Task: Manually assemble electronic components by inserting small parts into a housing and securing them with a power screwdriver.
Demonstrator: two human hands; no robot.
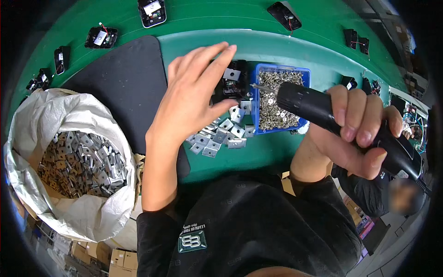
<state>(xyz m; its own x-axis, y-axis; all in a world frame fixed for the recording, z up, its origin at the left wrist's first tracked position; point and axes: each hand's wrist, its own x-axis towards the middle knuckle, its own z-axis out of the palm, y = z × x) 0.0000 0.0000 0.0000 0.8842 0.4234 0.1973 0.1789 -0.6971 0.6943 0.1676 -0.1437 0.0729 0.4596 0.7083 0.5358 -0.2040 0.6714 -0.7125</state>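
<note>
In my right hand (355, 124) is a black electric screwdriver (304, 102), the fingers wrapped round its body. Its bit points left over the near-left part of a blue bin (308, 76) full of small silver screws (279, 117). My left hand (189, 90) reaches forward with fingers stretched out and thumb apart, beside a black plastic housing (234, 87) with a circuit board and a metal plate in it. The hand hides part of the housing; whether it touches it I cannot tell. Several bent metal plates with holes (214, 141) lie loose below the hand.
A white woven sack (27, 157) of metal plates stands at the left, next to a dark mat (124, 87). Black housings, one a wired unit (284, 16), lie along the green surface (207, 21) beyond. Another person (369, 194) is at the lower right.
</note>
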